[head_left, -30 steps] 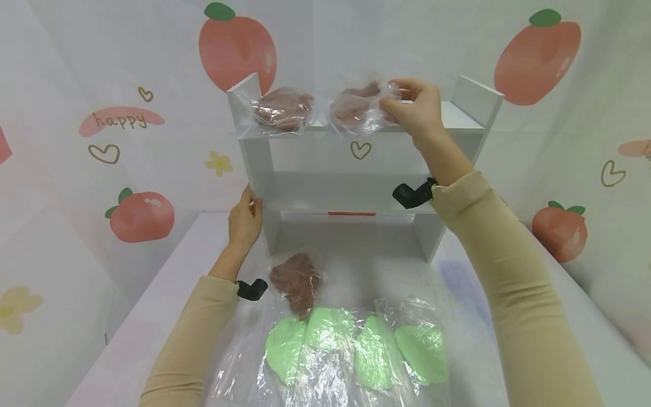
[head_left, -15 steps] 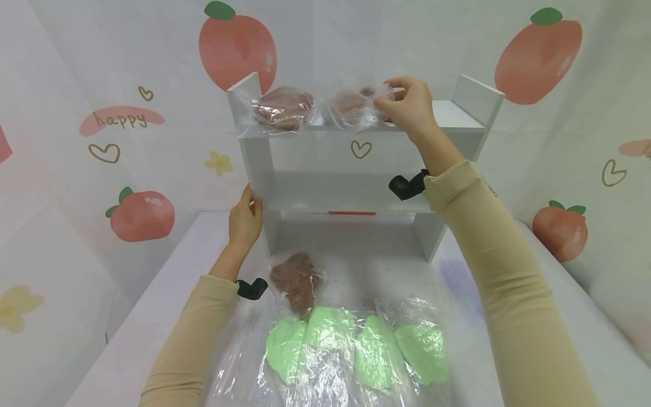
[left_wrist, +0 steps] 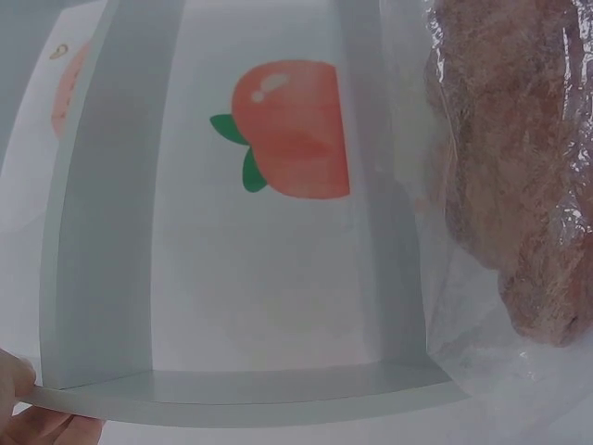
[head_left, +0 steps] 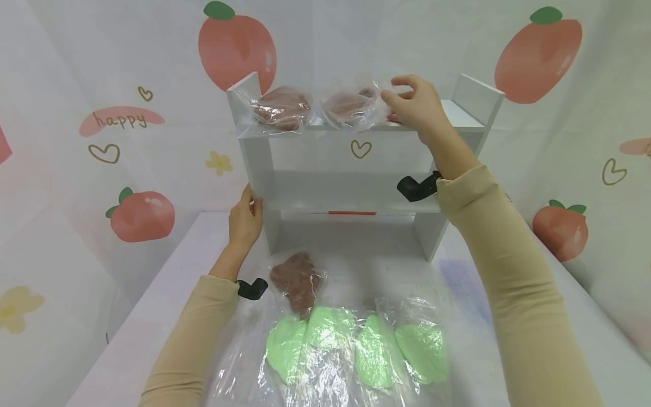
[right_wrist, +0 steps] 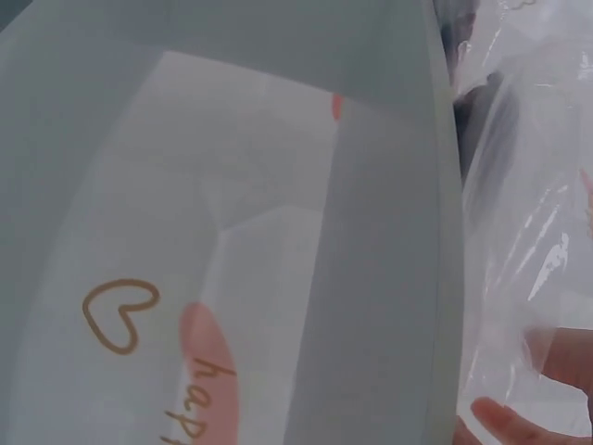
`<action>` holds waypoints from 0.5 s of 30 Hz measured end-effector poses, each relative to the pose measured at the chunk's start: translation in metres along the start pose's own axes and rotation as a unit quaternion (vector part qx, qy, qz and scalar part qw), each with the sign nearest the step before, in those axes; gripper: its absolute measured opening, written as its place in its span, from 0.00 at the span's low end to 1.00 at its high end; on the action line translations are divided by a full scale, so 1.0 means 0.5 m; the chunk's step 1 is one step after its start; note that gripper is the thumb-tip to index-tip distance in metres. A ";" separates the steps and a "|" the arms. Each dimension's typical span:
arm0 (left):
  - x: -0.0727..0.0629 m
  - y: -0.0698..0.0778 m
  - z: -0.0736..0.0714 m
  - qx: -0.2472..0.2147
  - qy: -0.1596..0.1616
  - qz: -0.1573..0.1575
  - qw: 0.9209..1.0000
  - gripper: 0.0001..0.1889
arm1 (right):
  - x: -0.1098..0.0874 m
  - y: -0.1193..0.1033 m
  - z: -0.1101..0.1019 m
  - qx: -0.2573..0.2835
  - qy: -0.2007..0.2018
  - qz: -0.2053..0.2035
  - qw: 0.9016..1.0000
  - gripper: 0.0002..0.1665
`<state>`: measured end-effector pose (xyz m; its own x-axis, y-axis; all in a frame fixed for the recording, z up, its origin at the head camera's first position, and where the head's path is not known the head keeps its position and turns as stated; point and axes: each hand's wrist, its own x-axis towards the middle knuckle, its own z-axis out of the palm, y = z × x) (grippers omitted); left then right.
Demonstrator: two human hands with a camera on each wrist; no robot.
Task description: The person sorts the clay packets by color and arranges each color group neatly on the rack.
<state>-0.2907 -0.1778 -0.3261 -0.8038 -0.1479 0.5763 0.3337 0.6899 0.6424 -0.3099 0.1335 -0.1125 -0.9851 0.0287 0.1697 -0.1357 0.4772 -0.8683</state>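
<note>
My left hand (head_left: pixel 244 223) pinches the front edge of the left side panel of a white shelf (head_left: pixel 346 192); thumb and fingers lie on either side of it in the left wrist view. Up at the top board, my right hand (head_left: pixel 419 104) is beside a clear bag with a brown lump (head_left: pixel 348 107), thumb and forefinger spread apart near its right edge. In the right wrist view the fingertips (right_wrist: pixel 551 352) are close to the clear plastic. Another bagged brown lump (head_left: pixel 285 107) lies on the same board, farther left.
A third bagged brown lump (head_left: pixel 297 282) lies on the table before the shelf. Nearer to me are several clear bags with flat green pieces (head_left: pixel 373 353). The shelf's right side panel (head_left: pixel 478 102) rises beyond my right hand. A fruit-printed cloth (head_left: pixel 356 39) hangs behind.
My right hand first moved the middle bag slightly left on the top board, then drew back right with its fingers parted, leaving the bag there. The left hand has stayed put.
</note>
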 end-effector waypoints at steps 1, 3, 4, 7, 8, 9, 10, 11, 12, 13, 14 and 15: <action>0.000 0.000 0.000 0.000 0.001 0.001 1.000 0.23 | -0.003 0.001 -0.002 0.005 0.000 -0.001 1.000 0.33; 0.000 0.000 0.000 0.000 0.001 0.002 1.000 0.23 | -0.009 0.003 -0.007 0.022 -0.001 -0.003 1.000 0.33; 0.000 0.000 0.000 0.001 0.001 0.003 1.000 0.23 | -0.012 0.004 -0.010 0.029 -0.002 -0.004 1.000 0.33; 0.000 0.001 0.001 0.005 -0.003 0.000 1.000 0.23 | -0.024 0.009 -0.018 0.052 -0.005 -0.007 0.999 0.33; 0.000 0.000 0.001 0.007 -0.005 -0.002 1.000 0.23 | -0.028 0.011 -0.021 0.058 -0.005 -0.009 0.998 0.33; 0.000 0.000 0.001 0.008 -0.006 -0.002 1.000 0.23 | -0.032 0.012 -0.023 0.061 -0.005 -0.010 0.998 0.32; 0.000 0.000 0.001 0.008 -0.007 -0.003 1.000 0.23 | -0.037 0.014 -0.025 0.067 -0.005 -0.013 0.998 0.32; 0.000 0.001 0.001 0.009 -0.008 -0.003 1.000 0.24 | -0.041 0.016 -0.027 0.076 -0.004 -0.016 0.997 0.31; 0.000 0.001 0.002 0.009 -0.009 -0.002 1.000 0.24 | -0.046 0.019 -0.030 0.081 -0.002 -0.021 0.996 0.31; 0.000 0.001 0.002 0.010 -0.009 -0.002 1.000 0.24 | -0.050 0.021 -0.031 0.086 -0.002 -0.026 0.996 0.30; 0.000 0.001 0.002 0.009 -0.009 -0.001 1.000 0.24 | -0.055 0.024 -0.032 0.092 0.000 -0.030 0.995 0.29; -0.001 0.002 0.002 0.009 -0.010 -0.001 1.000 0.23 | -0.059 0.026 -0.033 0.098 0.001 -0.033 0.995 0.29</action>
<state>-0.2906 -0.1766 -0.3262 -0.8137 -0.1359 0.5652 0.3233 0.7023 0.6343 -0.2809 0.1534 -0.1213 -0.9732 0.0049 0.2300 -0.2181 0.2983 -0.9292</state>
